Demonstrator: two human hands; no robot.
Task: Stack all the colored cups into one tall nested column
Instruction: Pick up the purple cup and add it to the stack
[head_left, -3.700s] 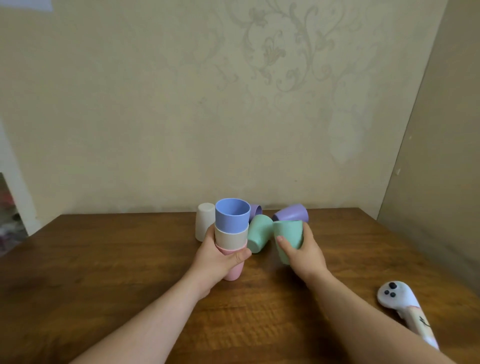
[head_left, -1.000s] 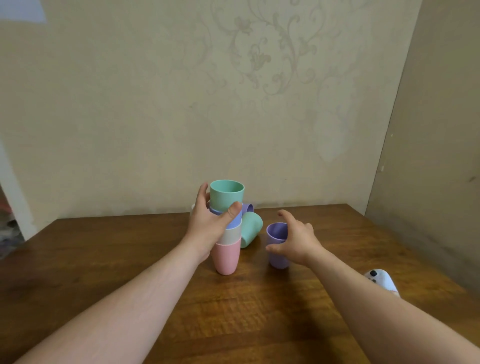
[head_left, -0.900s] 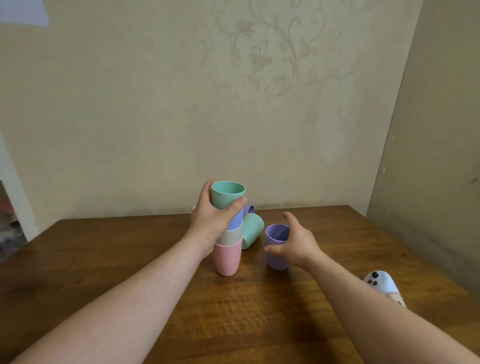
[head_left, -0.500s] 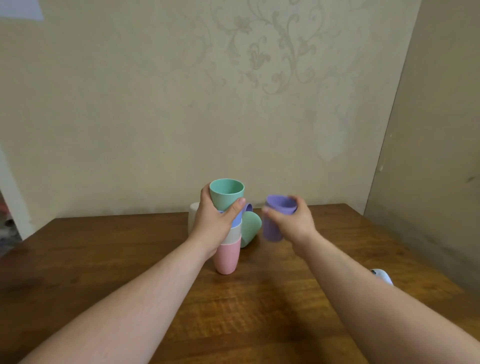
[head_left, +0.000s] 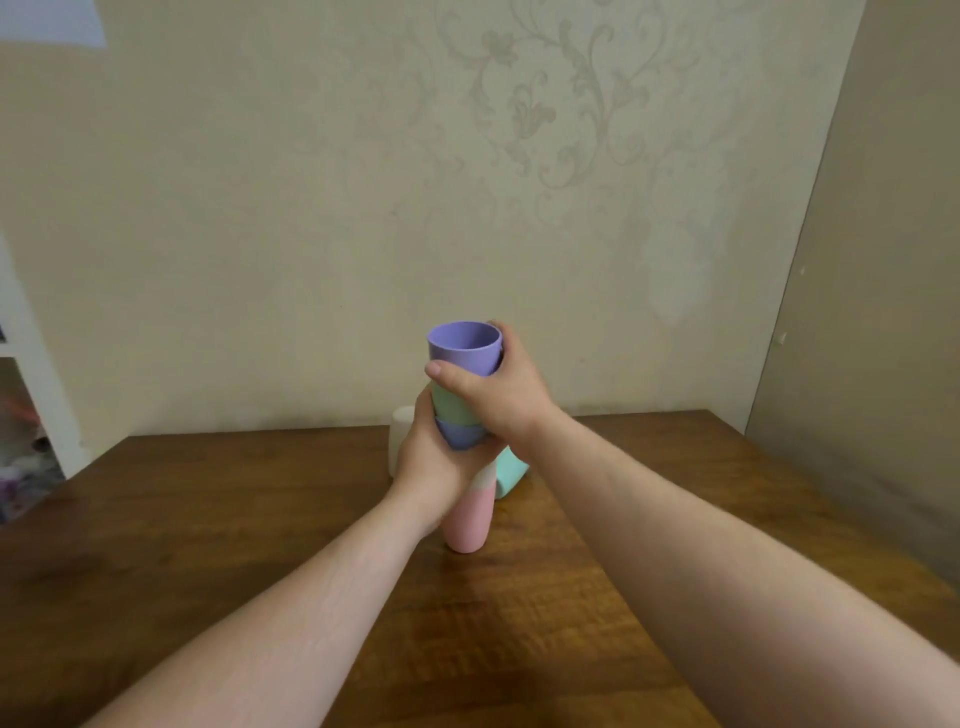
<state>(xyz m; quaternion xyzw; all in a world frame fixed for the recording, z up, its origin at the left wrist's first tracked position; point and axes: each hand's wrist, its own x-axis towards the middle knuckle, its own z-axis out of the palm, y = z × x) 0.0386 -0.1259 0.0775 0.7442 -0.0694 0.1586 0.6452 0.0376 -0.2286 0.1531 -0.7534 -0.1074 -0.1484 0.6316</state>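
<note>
A nested column of cups stands on the wooden table: pink cup at the bottom, then a cream one, a blue cup, a green cup and a purple cup on top. My left hand wraps the column's middle from the left. My right hand grips the purple cup at the top from the right. Behind the column, a white cup stands upside down and a mint green cup lies on its side, both partly hidden.
The table's back edge meets a patterned wall close behind the cups. A brown panel stands along the right side of the table. Bare wood stretches to the left and in front of the column.
My right hand lifted the purple cup from the table and brought it left onto the top of the column, over the green cup. My left hand stayed on the column.
</note>
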